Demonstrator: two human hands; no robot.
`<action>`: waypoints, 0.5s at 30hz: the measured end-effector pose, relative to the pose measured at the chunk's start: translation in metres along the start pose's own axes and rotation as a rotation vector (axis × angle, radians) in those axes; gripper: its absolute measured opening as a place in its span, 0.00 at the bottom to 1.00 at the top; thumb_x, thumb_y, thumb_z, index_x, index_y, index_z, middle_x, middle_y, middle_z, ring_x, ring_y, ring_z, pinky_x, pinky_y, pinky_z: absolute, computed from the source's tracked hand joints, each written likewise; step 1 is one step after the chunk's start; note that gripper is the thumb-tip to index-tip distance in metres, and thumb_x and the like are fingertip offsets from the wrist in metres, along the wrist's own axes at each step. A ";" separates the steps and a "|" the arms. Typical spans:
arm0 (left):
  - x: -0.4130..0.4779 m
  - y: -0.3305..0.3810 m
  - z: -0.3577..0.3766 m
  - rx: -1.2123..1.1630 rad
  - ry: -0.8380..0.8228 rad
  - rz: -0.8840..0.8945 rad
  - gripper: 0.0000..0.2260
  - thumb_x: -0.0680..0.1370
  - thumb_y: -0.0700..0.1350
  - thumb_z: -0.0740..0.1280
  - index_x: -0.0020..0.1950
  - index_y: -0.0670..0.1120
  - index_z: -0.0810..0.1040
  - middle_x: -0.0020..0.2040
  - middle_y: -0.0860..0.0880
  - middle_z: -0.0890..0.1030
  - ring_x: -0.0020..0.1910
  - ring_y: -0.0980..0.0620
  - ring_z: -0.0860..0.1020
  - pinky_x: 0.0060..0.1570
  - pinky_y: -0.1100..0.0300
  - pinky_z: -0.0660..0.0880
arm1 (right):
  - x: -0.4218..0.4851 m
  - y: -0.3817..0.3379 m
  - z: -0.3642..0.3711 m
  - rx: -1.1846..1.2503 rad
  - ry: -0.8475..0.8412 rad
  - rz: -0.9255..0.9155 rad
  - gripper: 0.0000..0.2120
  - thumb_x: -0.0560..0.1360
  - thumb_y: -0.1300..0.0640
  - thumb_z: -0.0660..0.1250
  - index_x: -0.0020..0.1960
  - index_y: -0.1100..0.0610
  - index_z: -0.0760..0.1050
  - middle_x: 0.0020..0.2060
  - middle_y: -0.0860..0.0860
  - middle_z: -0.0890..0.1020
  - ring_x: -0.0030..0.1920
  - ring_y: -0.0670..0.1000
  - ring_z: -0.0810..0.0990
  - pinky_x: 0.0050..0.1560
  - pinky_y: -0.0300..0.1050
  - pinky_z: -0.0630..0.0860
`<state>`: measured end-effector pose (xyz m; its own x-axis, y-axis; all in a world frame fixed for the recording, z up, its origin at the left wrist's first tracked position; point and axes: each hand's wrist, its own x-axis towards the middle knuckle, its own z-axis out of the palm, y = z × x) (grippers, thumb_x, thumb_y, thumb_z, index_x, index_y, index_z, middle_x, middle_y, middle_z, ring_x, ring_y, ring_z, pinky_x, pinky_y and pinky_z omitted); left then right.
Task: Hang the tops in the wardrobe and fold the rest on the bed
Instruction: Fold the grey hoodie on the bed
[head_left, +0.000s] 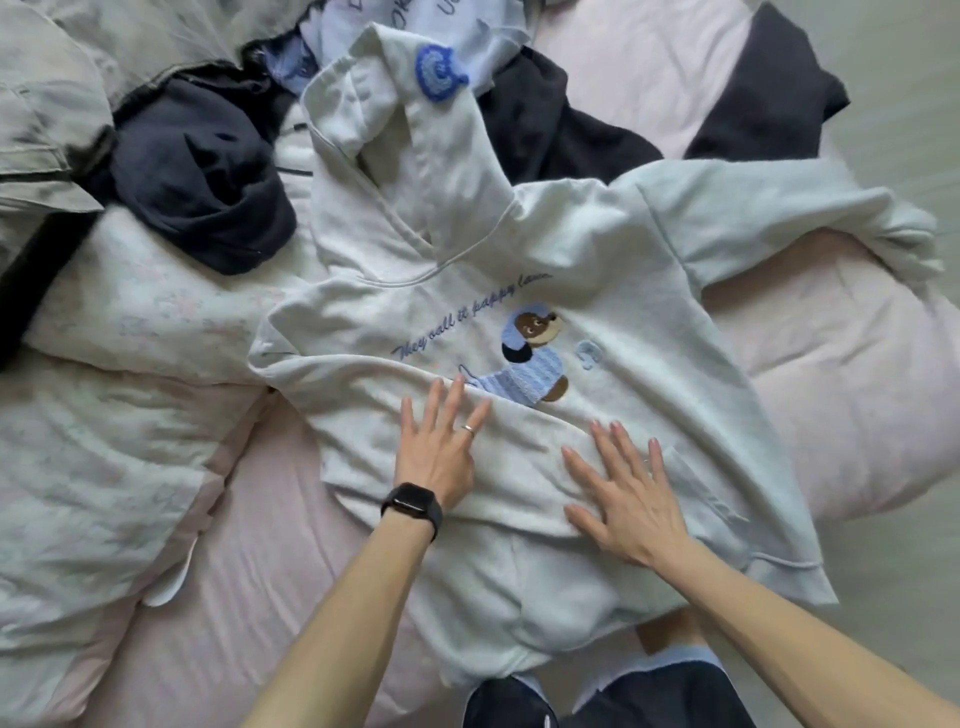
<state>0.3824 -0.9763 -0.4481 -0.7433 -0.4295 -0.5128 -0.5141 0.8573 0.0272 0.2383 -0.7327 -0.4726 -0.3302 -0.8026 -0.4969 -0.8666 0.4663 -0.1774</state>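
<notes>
Left hand (436, 452) and right hand (618, 499) are lying flat side by side, fingers straight and spread, as I am pressing the soft fleecy white hoodie (623, 312) beneath them onto the puffy pink quilt (831, 405); its hood (363, 171) is pointing beyond my fingertips.

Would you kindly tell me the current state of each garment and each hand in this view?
white hoodie: face up on the bed, one sleeve folded across its front, the other spread sideways.
left hand: open, flat on the folded sleeve.
right hand: open, flat on the folded sleeve.
navy garment: crumpled, unfolded, left of the hoodie.
black garment: unfolded, at the bed's far-right edge.
</notes>
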 end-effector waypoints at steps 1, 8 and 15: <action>0.000 0.028 -0.004 -0.037 -0.029 0.004 0.35 0.77 0.46 0.60 0.81 0.60 0.49 0.82 0.46 0.41 0.80 0.41 0.40 0.74 0.34 0.45 | -0.004 0.012 -0.007 0.019 0.022 0.001 0.35 0.76 0.33 0.56 0.81 0.43 0.58 0.82 0.55 0.53 0.81 0.60 0.52 0.75 0.71 0.54; 0.079 0.176 -0.069 -0.129 -0.060 0.080 0.32 0.78 0.45 0.60 0.81 0.58 0.53 0.82 0.46 0.51 0.81 0.40 0.44 0.76 0.39 0.45 | -0.002 0.151 -0.070 0.332 0.232 0.252 0.33 0.79 0.40 0.61 0.79 0.54 0.63 0.80 0.55 0.60 0.80 0.57 0.56 0.77 0.62 0.58; 0.202 0.272 -0.160 -0.109 0.131 0.151 0.29 0.80 0.48 0.60 0.81 0.53 0.57 0.81 0.43 0.53 0.80 0.40 0.49 0.76 0.42 0.50 | 0.042 0.328 -0.131 1.093 0.387 0.839 0.33 0.79 0.41 0.66 0.77 0.57 0.64 0.75 0.55 0.69 0.75 0.56 0.66 0.72 0.49 0.63</action>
<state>0.0244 -0.8754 -0.4071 -0.8612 -0.3376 -0.3800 -0.4305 0.8820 0.1919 -0.1092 -0.6621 -0.4408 -0.8251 -0.1171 -0.5528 0.2918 0.7494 -0.5943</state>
